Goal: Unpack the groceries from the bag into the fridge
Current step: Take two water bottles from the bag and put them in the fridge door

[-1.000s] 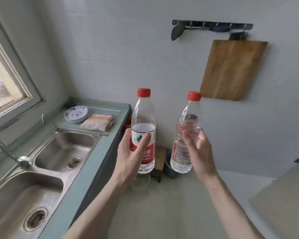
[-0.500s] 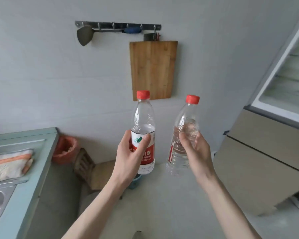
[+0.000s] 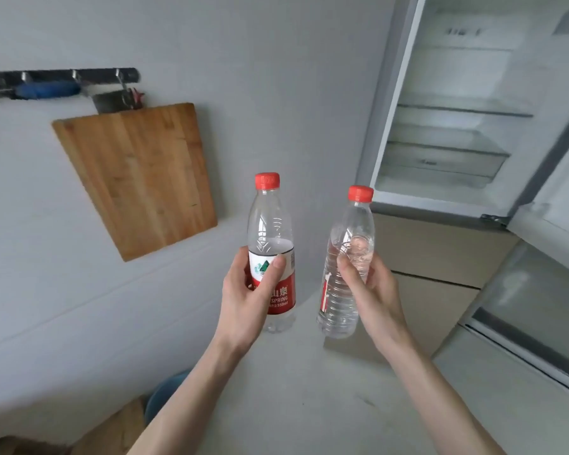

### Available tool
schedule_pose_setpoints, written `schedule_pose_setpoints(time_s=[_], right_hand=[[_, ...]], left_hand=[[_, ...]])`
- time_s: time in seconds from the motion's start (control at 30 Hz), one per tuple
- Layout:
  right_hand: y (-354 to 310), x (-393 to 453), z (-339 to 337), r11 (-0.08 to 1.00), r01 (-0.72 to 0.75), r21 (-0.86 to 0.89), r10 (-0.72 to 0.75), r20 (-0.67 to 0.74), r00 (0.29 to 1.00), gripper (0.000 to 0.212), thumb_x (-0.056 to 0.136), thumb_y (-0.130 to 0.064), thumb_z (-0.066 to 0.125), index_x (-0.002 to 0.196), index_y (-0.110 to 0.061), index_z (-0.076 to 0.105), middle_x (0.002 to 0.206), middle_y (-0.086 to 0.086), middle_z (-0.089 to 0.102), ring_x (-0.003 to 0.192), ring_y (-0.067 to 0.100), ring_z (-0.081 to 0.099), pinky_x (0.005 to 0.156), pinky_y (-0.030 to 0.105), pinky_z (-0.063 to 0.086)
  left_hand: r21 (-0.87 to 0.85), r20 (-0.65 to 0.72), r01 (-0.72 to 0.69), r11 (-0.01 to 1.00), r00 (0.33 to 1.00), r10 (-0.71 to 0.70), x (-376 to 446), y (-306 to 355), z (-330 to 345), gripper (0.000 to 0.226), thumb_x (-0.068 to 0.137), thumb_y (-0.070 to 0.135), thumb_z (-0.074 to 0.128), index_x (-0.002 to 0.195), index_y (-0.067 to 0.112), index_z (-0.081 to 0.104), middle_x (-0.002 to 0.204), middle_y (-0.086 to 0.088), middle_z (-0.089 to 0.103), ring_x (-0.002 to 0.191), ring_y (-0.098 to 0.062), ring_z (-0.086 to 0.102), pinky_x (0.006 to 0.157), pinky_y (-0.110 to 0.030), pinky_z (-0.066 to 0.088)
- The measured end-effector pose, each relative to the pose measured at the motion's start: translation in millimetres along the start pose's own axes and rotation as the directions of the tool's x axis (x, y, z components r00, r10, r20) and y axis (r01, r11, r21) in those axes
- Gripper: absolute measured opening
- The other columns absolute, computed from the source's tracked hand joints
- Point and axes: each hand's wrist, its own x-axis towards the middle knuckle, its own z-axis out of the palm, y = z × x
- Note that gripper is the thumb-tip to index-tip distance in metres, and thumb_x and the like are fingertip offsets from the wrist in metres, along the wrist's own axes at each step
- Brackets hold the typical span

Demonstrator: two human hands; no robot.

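My left hand (image 3: 248, 298) grips a clear water bottle (image 3: 270, 224) with a red cap and a red and white label, held upright. A second red-capped water bottle (image 3: 350, 257) tilts slightly left in my right hand (image 3: 373, 290), its label turned mostly away. Both bottles are raised in front of me, side by side and apart. The fridge (image 3: 447, 126) stands open at the upper right, its glass shelves and a drawer bare. The grocery bag is not in view.
A wooden cutting board (image 3: 135, 175) hangs on the white wall under a hook rail (image 3: 60, 78) with utensils. The open fridge door (image 3: 552, 208) juts out at the right edge. A wooden stool (image 3: 112, 428) and a blue bucket (image 3: 165, 395) sit low on the floor.
My view has swung right, away from the sink and counter, bringing the open fridge interior into sight. Both hands kept their grip on the bottles, held at the same height.
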Motion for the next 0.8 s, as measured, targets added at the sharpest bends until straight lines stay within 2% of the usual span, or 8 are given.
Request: schedule_pose_setpoints(time_s=[0.1,0.17,0.23,0.3,0.4,0.53,0.7,0.8], right_hand=[[3.8,28.7,-11.3,1.000,0.009,-0.024,-0.011,-0.102,0.995,0.031,0.093,-0.040,0.073,0.118,-0.022,0.070,0.108,0.004,0.078,0.103,0.024,0.074,0.093,0.041,0.057],[1.9,44.9,-20.6,0.999,0.013,-0.049,-0.021,-0.166,0.986,0.034,0.090,-0.044,0.071,0.117,-0.024,0.069,0.109,0.003,0.078,0.103,0.022,0.074,0.090,0.035,0.058],[-1.1,58.9,-32.9,0.998,0.013,-0.065,-0.027,-0.229,0.973,0.038,0.085,-0.046,0.069,0.116,-0.023,0.069,0.106,0.002,0.078,0.099,0.020,0.075,0.082,0.027,0.059],[-3.8,74.6,-48.2,0.996,0.016,-0.084,-0.040,-0.294,0.955,0.041,0.084,-0.047,0.068,0.117,-0.023,0.069,0.105,-0.001,0.078,0.099,0.018,0.075,0.082,0.027,0.060],[-3.8,96.8,-74.0,0.992,0.029,-0.122,-0.072,-0.367,0.927,0.044,0.087,-0.048,0.068,0.123,-0.023,0.068,0.108,-0.002,0.077,0.100,0.016,0.075,0.085,0.032,0.060],[7.2,114.0,-110.9,0.985,0.013,-0.171,-0.093,-0.467,0.880,0.042,0.087,-0.050,0.065,0.118,-0.022,0.069,0.099,0.001,0.076,0.090,0.018,0.076,0.077,0.031,0.061],[25.9,131.5,-169.0,0.975,-0.022,-0.222,-0.106,-0.545,0.832,0.038,0.087,-0.047,0.063,0.109,-0.016,0.067,0.089,0.002,0.074,0.078,0.014,0.075,0.067,0.022,0.058],[35.2,143.8,-209.0,0.971,-0.050,-0.235,-0.102,-0.594,0.798,0.034,0.087,-0.046,0.064,0.108,-0.019,0.067,0.088,-0.002,0.074,0.078,0.011,0.074,0.066,0.017,0.056]], left_hand=[[-0.019,0.090,-0.005,1.000,0.996,0.006,40.1,-7.2,16.1,0.043,0.084,0.050,0.066,0.109,0.015,0.064,0.096,-0.001,0.075,0.088,-0.011,0.072,0.072,-0.018,0.055],[-0.028,0.153,-0.007,1.000,0.988,0.011,64.2,-13.0,29.3,0.039,0.087,0.046,0.067,0.110,0.015,0.064,0.094,0.002,0.075,0.085,-0.007,0.072,0.071,-0.017,0.055],[-0.047,0.207,0.009,0.999,0.978,0.001,85.8,-17.1,45.6,0.025,0.095,0.033,0.067,0.108,0.012,0.063,0.087,0.004,0.074,0.078,-0.006,0.072,0.067,-0.017,0.054],[-0.063,0.269,0.023,0.998,0.963,-0.005,107.7,-22.1,65.0,0.016,0.100,0.023,0.065,0.107,0.009,0.062,0.085,0.001,0.074,0.075,-0.008,0.071,0.066,-0.017,0.055],[-0.071,0.336,0.027,0.997,0.942,-0.001,136.8,-30.5,99.3,0.020,0.097,0.030,0.069,0.106,0.013,0.063,0.093,-0.007,0.073,0.082,-0.013,0.070,0.070,-0.020,0.057],[-0.101,0.415,0.075,0.992,0.910,-0.026,165.3,-41.5,153.8,0.038,0.085,0.047,0.074,0.106,0.016,0.064,0.090,-0.002,0.074,0.083,-0.017,0.073,0.072,-0.027,0.060],[-0.100,0.496,0.067,0.993,0.868,-0.008,193.8,-61.5,234.5,0.046,0.081,0.050,0.070,0.112,0.017,0.064,0.093,0.000,0.075,0.086,-0.016,0.074,0.069,-0.024,0.057],[-0.074,0.549,0.052,0.996,0.836,-0.003,207.5,-69.5,287.0,0.048,0.078,0.054,0.066,0.117,0.025,0.064,0.098,0.007,0.077,0.093,-0.013,0.075,0.071,-0.023,0.059]])
